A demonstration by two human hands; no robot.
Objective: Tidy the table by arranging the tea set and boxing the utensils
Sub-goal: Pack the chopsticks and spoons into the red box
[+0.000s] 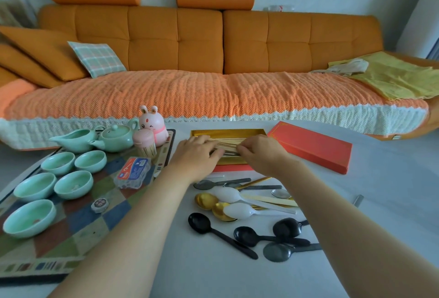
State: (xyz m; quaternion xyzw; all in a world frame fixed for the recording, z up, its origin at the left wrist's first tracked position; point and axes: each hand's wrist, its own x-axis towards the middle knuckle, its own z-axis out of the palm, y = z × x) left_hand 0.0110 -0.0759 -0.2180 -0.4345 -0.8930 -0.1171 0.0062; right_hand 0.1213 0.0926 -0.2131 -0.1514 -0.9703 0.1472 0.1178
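Observation:
A gold-lined open box (228,133) lies at the table's far middle with a bundle of wooden chopsticks (228,146) inside. My left hand (197,155) and my right hand (261,155) both rest in the box, fingers closed on the chopsticks from either end. The red lid (311,146) lies to the right of the box. Nearer me, loose spoons lie scattered: black ones (247,236), gold ones (209,201), white ones (235,209). On the patterned mat (78,231) at left stand several celadon cups (73,184), a teapot (115,137) and a pitcher (76,139).
A pink rabbit toothpick holder (152,128), a clear plastic box (133,173) and a small round tin (99,205) sit on the mat. An orange sofa (213,60) runs behind the table. A small grey object (358,200) lies at the right.

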